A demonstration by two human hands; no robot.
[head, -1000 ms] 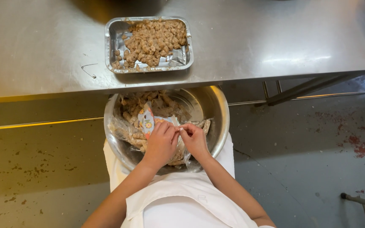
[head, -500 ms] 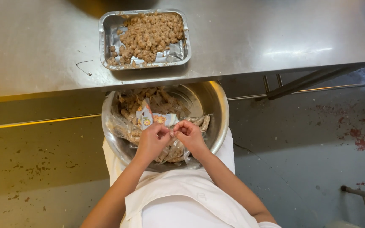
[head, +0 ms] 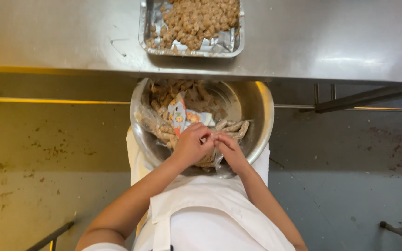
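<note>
Pinching a small brown morsel (head: 212,135) between them, both hands, left (head: 190,145) and right (head: 230,151), are closed over the round steel bowl (head: 261,116). Beyond sits a foil tray of brown pieces (head: 192,23) on the steel tabletop (head: 326,37).

A commercial kitchen or food-preparation room is indicated by the long brushed stainless-steel table (head: 303,42), the rectangular foil tray (head: 147,28) of brown food pieces set on it, the large round steel mixing bowl (head: 261,111), the white apron (head: 219,209) worn, and the stained grey concrete floor (head: 350,186).
</note>
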